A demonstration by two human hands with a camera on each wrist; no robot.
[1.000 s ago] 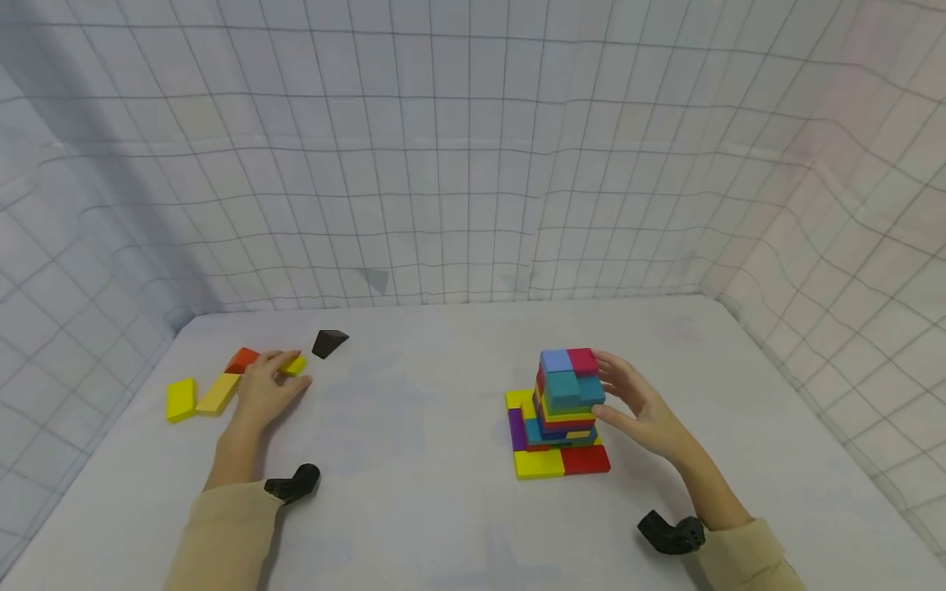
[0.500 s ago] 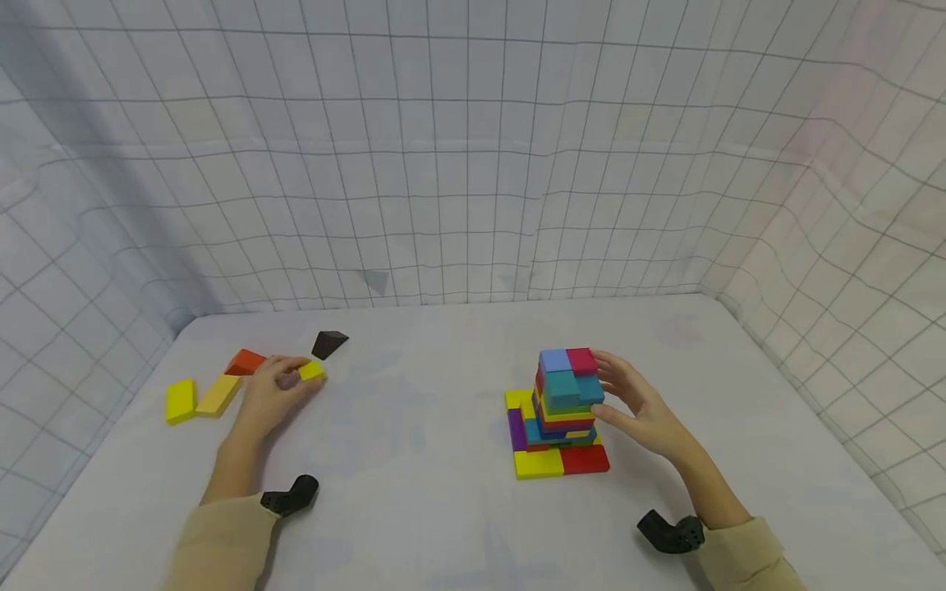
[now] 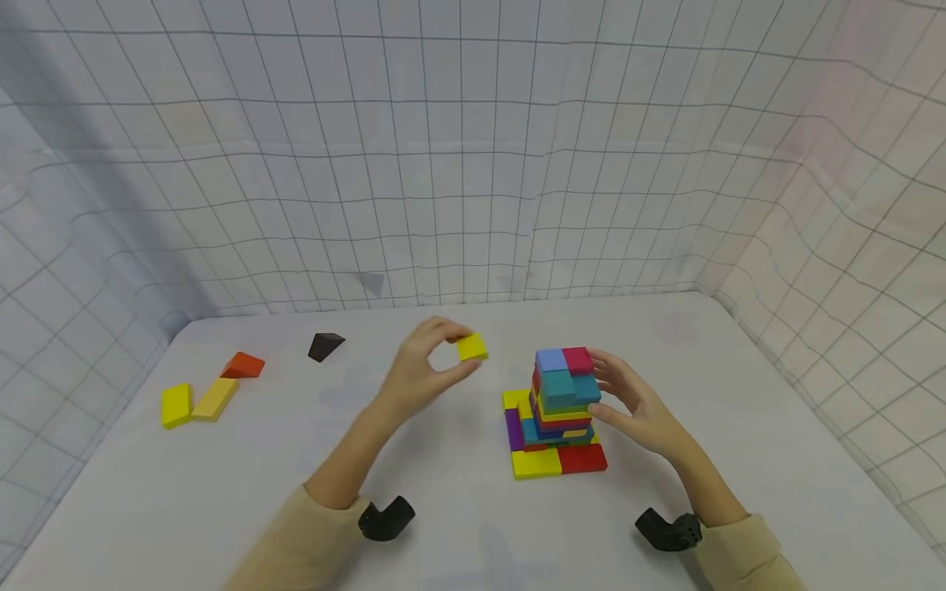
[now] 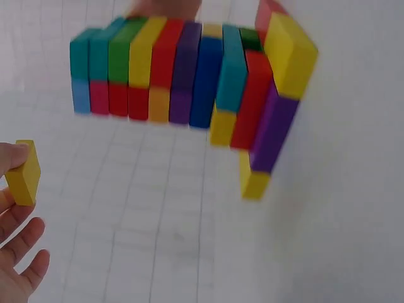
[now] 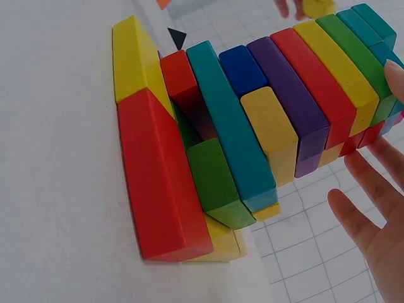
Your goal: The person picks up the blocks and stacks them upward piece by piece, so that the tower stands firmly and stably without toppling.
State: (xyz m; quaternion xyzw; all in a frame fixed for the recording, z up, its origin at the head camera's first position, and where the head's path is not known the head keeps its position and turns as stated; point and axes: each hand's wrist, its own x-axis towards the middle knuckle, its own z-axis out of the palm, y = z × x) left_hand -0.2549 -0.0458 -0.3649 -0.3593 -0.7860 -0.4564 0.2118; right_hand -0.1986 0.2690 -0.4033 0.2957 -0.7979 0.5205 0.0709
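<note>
Between the thumb and fingers of my left hand [image 3: 415,373] is a small yellow block [image 3: 472,347], held above the table left of a tower. The left wrist view shows the same yellow block [image 4: 25,177] pinched by its edges. The tower [image 3: 559,392] is stacked from many-coloured blocks, wider at its base, with a light blue and a crimson block on top. My right hand [image 3: 641,413] is at the tower's right side. Its thumb touches the upper layers; its other fingers extend behind, lightly bent, their tips partly hidden by the tower.
Loose on the table's left side lie a yellow block [image 3: 176,405], a pale yellow block [image 3: 215,399] and an orange-red block [image 3: 243,365]. A dark, pointed block [image 3: 325,345] lies farther right. A white gridded cloth [image 3: 473,164] hangs behind the table.
My left hand has picked up the small yellow block from the left group, lifted it and carried it right, near the tower. My right hand stays beside the tower.
</note>
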